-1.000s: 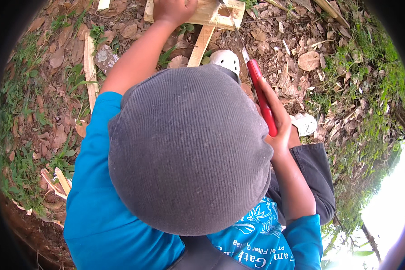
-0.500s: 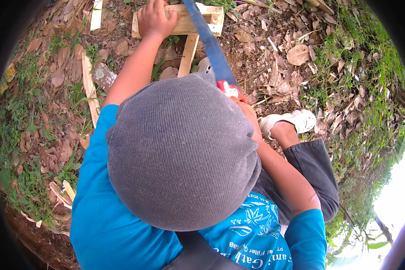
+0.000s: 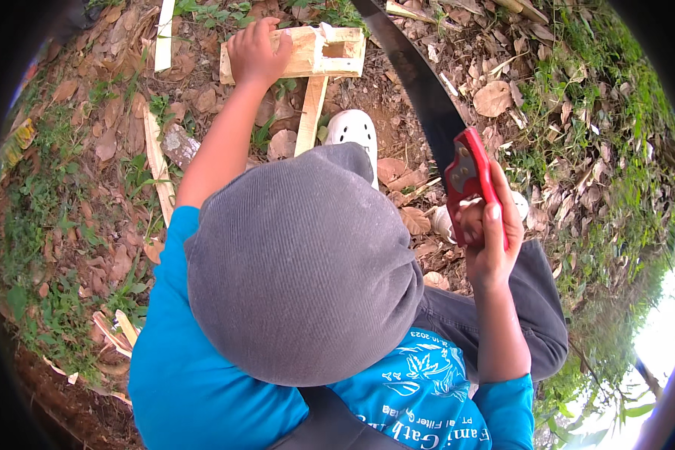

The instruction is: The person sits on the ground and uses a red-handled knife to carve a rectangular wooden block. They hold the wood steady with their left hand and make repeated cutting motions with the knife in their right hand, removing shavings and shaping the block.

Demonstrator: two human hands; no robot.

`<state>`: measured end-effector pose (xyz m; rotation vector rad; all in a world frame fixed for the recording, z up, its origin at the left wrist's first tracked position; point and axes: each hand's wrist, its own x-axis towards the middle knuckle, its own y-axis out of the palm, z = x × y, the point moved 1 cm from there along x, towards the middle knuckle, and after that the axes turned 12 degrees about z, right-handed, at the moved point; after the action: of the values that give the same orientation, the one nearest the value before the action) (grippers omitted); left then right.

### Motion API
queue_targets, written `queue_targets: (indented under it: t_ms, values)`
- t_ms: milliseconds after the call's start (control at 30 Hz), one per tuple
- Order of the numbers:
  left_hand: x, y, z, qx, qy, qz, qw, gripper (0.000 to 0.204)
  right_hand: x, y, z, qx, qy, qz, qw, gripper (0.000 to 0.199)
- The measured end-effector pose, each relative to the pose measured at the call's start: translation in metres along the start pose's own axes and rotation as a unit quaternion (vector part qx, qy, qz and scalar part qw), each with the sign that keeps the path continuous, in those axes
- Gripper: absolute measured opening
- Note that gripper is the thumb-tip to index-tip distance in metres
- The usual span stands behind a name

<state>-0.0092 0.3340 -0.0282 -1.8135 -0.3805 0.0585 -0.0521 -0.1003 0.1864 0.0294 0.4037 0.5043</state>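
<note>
My left hand (image 3: pixel 258 52) grips the left part of a pale wooden piece (image 3: pixel 301 54), its thumb apart from the fingers along the wood. A squared notch is cut near the right end of that piece. One end of a narrow wooden strip (image 3: pixel 310 112) meets its near side. In my right hand (image 3: pixel 498 232) is a hand saw by its red handle (image 3: pixel 469 176), my fingers wrapped round the grip. The dark saw blade (image 3: pixel 420 79) slants up and left, to the right of the wooden piece and apart from it.
Dry leaves (image 3: pixel 493 99) and wood shavings cover the soil, with green plants (image 3: pixel 600 82) on the right. A long wood offcut (image 3: pixel 156 161) and a short log (image 3: pixel 178 144) lie left of my arm. A white clog (image 3: pixel 354 135) is close to the strip.
The saw has come away from the wooden piece and swung to the right with my right hand. More of the notch and the white clog show now. My left hand stays on the wood.
</note>
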Motion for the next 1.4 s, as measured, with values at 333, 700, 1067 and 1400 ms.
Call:
queue_targets:
  t_ms: [333,700,1067,1400]
  values:
    - [0.019,-0.006,-0.051,0.014,0.133,0.145,0.980,0.055,-0.002,-0.019,0.005,0.033,-0.041,-0.030,0.998,0.055]
    - [0.005,0.000,-0.005,-0.098,-0.131,-0.093,0.982,0.046,0.011,0.009,-0.008,-0.145,-0.068,0.073,0.984,0.042]
    - [-0.012,0.014,-0.006,0.028,-0.049,-0.121,0.991,0.024,0.067,0.041,-0.059,-0.183,-0.106,0.112,0.971,0.038]
    - [-0.005,0.013,0.000,-0.013,-0.108,-0.108,0.988,0.022,0.037,-0.022,-0.045,-0.274,-0.025,0.192,0.942,0.053]
